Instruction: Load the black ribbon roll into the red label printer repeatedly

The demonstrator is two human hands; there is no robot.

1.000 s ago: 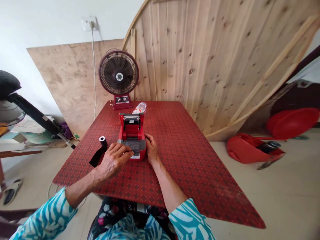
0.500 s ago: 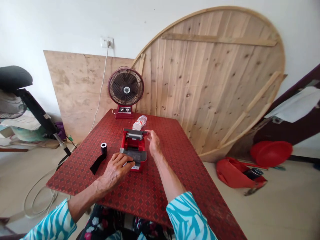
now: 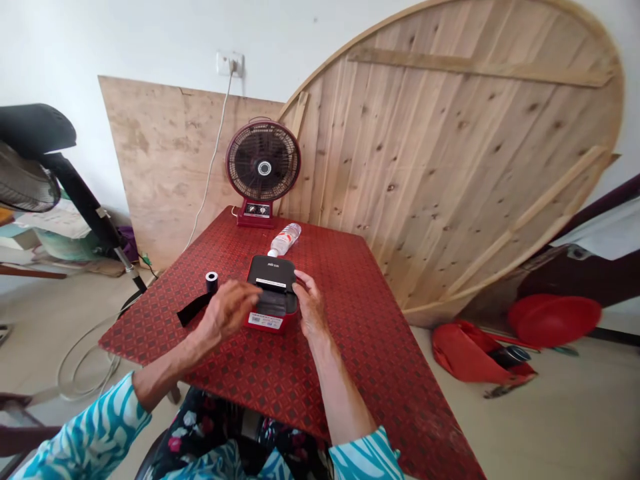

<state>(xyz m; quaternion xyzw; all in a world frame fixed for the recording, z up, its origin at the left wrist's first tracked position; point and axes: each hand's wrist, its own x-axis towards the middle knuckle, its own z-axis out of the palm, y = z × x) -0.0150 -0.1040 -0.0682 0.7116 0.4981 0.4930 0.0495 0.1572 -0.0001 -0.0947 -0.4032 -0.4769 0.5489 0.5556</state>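
A small red printer point(image 3: 271, 293) with a black lid lies shut in the middle of the red patterned table point(image 3: 350, 320). My right hand point(image 3: 309, 303) rests against its right side, fingers curled on the lid's edge. My left hand point(image 3: 227, 312) hovers at its left side with loosely bent fingers; it looks slightly blurred and holds nothing I can see. A black ribbon roll point(image 3: 211, 282) with a loose strip trailing toward me stands left of the printer.
A plastic bottle point(image 3: 285, 239) lies behind the printer, and a red table fan point(image 3: 263, 168) stands at the table's far edge. A round wooden tabletop point(image 3: 450, 167) leans on the wall. Red basin point(image 3: 555, 320) and red bag point(image 3: 475, 350) lie on the floor, right.
The printer's lid was standing open and is now closed flat. My right hand came down with it from the lid's top to the printer's right side. My left hand lifted off the front.
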